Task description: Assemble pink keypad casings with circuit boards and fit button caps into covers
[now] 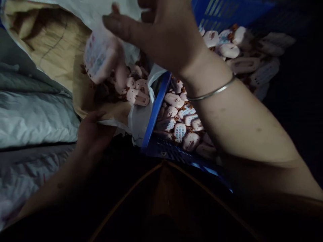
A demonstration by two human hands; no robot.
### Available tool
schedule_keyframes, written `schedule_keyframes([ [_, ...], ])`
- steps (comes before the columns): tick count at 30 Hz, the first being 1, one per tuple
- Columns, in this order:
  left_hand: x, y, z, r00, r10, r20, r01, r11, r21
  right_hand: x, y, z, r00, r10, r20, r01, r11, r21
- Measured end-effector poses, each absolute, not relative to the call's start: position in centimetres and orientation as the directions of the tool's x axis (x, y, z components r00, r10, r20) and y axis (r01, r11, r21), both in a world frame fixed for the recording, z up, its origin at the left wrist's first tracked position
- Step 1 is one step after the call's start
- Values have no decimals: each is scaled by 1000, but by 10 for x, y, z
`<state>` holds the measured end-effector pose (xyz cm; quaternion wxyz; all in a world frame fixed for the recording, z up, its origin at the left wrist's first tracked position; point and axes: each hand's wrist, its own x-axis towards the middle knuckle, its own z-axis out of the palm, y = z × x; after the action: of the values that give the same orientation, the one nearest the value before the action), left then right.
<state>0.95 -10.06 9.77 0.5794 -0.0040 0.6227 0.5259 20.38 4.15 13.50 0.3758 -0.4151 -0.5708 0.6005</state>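
My left hand (93, 132) is closed around the near rim of a sack (55, 43), white outside with brown paper inside. Above the sack's mouth my right hand (161, 30) is raised, thumb stretched out and fingers apart, a metal bangle on its wrist. Just below that hand a blurred pink oval plastic piece (99, 60) with a dotted face is in the air, apart from the fingers. Similar pink pieces (138, 96) lie inside the sack. Some fingertips of my right hand are cut off by the top edge.
A blue plastic crate (156, 112) beside the sack holds many pink pieces (180, 132), some with blue dots, among brown bits. Another blue crate wall (222, 13) rises behind. Stuffed silvery-white sacks (37, 117) lie at the left. The right side is dark.
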Motion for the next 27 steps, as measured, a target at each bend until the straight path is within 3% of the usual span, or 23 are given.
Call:
schedule_keyframes([
  [3,3,-101,94,-319,632,-706,-601,442,666,248,27,108,-372,923,92,111,143,-984],
  [5,-1,-102,92,-308,637,-707,-590,455,666,284,10,63,-490,865,-108,212,-2,-977],
  [7,-2,-101,91,-328,607,-724,-595,462,658,302,-10,5,-517,718,-466,537,-151,-830],
  [8,-1,-101,91,-337,590,-734,-605,462,649,301,-20,-25,-507,662,-552,664,-109,-740],
  [10,2,-99,92,-348,565,-748,-619,460,636,286,-39,-79,-484,667,-567,794,63,-604],
  [13,6,-98,92,-349,568,-746,-614,462,639,253,-60,-130,-485,728,-485,823,194,-533],
  [17,4,-99,89,-356,565,-745,-601,472,645,240,-73,-144,-426,743,-516,846,124,-519],
  [22,4,-101,89,-362,558,-746,-600,473,645,247,-73,-146,-645,686,-336,749,479,-457],
  [27,6,-101,93,-360,557,-749,-586,490,646,230,-79,-157,-654,626,-424,754,495,-433],
])
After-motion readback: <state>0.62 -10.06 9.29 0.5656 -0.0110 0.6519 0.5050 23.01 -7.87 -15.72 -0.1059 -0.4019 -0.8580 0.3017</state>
